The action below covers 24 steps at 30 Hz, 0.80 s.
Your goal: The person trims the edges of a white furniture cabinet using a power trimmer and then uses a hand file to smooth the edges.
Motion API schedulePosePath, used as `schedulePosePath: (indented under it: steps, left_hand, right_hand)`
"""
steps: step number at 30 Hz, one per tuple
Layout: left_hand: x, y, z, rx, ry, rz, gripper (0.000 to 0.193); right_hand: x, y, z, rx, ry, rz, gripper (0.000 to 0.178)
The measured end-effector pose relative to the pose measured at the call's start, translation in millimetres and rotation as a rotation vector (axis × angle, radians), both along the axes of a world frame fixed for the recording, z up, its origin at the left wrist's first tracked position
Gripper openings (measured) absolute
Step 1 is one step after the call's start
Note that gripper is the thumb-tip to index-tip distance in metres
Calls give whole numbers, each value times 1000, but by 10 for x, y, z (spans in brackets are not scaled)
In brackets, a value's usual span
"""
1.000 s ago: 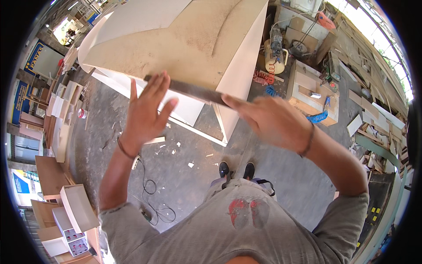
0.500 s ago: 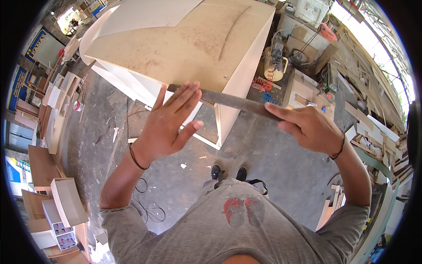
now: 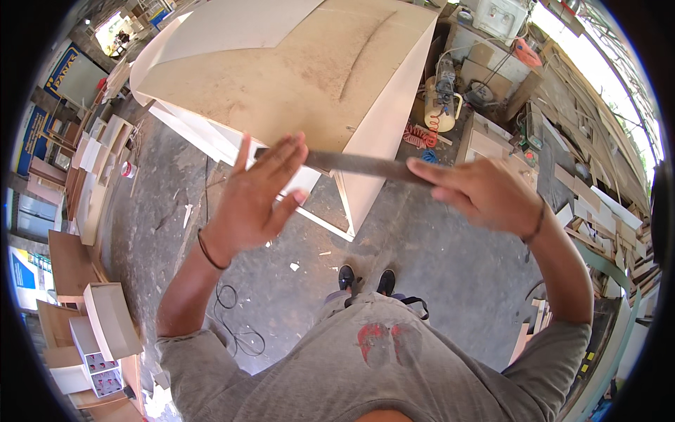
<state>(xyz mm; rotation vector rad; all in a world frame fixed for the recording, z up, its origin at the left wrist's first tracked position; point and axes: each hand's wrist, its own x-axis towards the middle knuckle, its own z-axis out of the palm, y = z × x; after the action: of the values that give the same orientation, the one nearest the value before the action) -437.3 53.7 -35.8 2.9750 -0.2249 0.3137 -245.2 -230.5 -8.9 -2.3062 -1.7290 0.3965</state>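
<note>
A long flat metal file [image 3: 360,166], grey-brown, lies across the near edge of a large box-like wooden piece [image 3: 274,91] with white sides. My right hand [image 3: 492,195] is closed round the file's right end; the grip under the fingers is hidden. On the file's left end rest the fingertips of my left hand [image 3: 254,191], stretched out, with the thumb apart. The wooden piece has a bare tan top, partly covered by a pale sheet [image 3: 239,28], and a white side panel [image 3: 373,169] near the file.
Below the piece's near corner is a grey concrete floor [image 3: 422,260] with scraps. A black cable [image 3: 242,341] lies coiled at lower left. Wooden boxes [image 3: 112,320] stand on the left. At right are an air compressor [image 3: 439,105], a red coiled hose [image 3: 420,136] and stacked timber offcuts [image 3: 605,218].
Both hands and the file have shifted left along the piece's near edge. The file lies a little more level, its left end slightly lower in view.
</note>
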Motion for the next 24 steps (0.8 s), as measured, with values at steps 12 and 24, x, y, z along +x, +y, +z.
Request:
schedulePosePath:
  steps: [12, 24]
  left_hand:
    - [104, 154, -35, 61, 42, 119, 56]
    - [480, 389, -61, -219, 60, 192, 56]
  right_hand:
    - [57, 191, -87, 60, 56, 13, 45]
    - [47, 245, -117, 255, 97, -99, 39]
